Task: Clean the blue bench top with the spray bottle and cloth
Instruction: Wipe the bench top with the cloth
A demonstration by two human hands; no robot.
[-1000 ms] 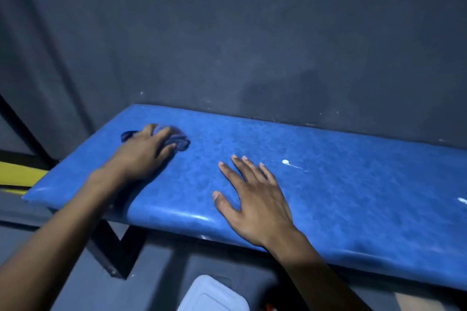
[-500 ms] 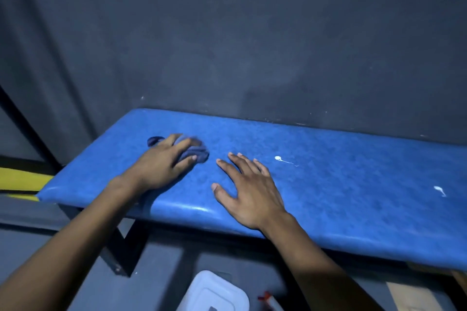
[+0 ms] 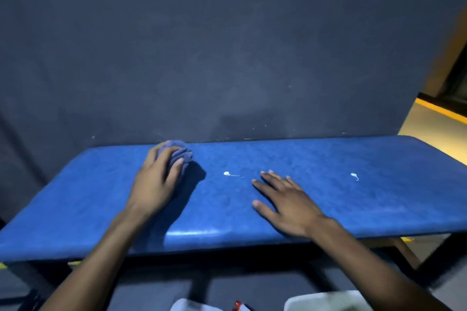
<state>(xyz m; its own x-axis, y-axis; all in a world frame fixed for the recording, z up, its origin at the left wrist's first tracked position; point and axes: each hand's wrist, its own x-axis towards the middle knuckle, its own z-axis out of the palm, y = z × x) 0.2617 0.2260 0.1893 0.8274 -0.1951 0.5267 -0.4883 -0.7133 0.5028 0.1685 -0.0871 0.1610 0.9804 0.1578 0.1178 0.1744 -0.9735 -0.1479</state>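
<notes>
My left hand point(image 3: 156, 182), fingers curled over the bunched purple-blue cloth point(image 3: 180, 153), has swept rightward along the padded blue vinyl bench top point(image 3: 328, 159) toward the white blob point(image 3: 226, 173); right hand point(image 3: 285, 201) stays flat, empty. The bottle is possibly that red-tipped shape below point(image 3: 237, 305).

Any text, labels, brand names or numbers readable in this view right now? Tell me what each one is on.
None readable.
Blue bench top: no print, only two white spots.
Cloth under the left hand: no label visible.
White containers at the bottom edge: no writing shows.
Red and white item between them: cut off and blurred, nothing legible.
Dark wall: no signs.
</notes>
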